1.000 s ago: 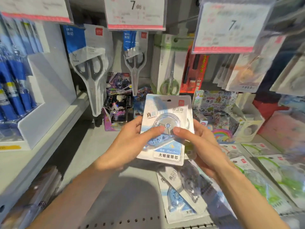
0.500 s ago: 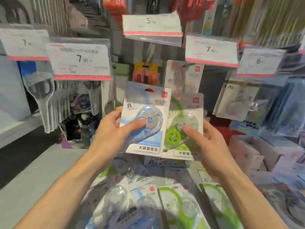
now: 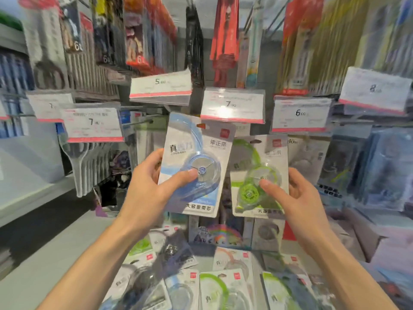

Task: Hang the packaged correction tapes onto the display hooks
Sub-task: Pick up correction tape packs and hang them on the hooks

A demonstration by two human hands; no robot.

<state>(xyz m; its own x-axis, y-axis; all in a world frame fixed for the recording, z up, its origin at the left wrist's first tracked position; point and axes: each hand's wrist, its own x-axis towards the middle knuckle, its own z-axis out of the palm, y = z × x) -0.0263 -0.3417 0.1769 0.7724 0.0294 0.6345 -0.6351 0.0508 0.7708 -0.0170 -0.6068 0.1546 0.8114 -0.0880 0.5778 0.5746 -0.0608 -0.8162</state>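
Observation:
My left hand (image 3: 148, 186) grips a blue packaged correction tape (image 3: 196, 166), thumb on the clear blister, fingers behind the card. It is held upright and tilted slightly right, its top just under the 7.90 price tag (image 3: 232, 106). My right hand (image 3: 295, 200) holds a green packaged correction tape (image 3: 257, 175), thumb on its blister. The green pack sits beside and a little lower than the blue one. A bare metal display hook (image 3: 143, 122) juts out left of the blue pack's top. Several more correction tape packs (image 3: 212, 285) lie loose on the shelf below.
Price tags hang in a row on hook ends: 7 (image 3: 92, 124), 5.00 (image 3: 159, 86), 6.00 (image 3: 300, 114), 8 (image 3: 373, 90). Packaged scissors (image 3: 89, 162) hang at the left. More packs (image 3: 310, 157) hang behind the green one, blurred goods fill the right.
Both hands rose toward the hooks and the view tilted up. The two packs, first stacked together, were split: blue in my left hand, green in my right, now further apart.

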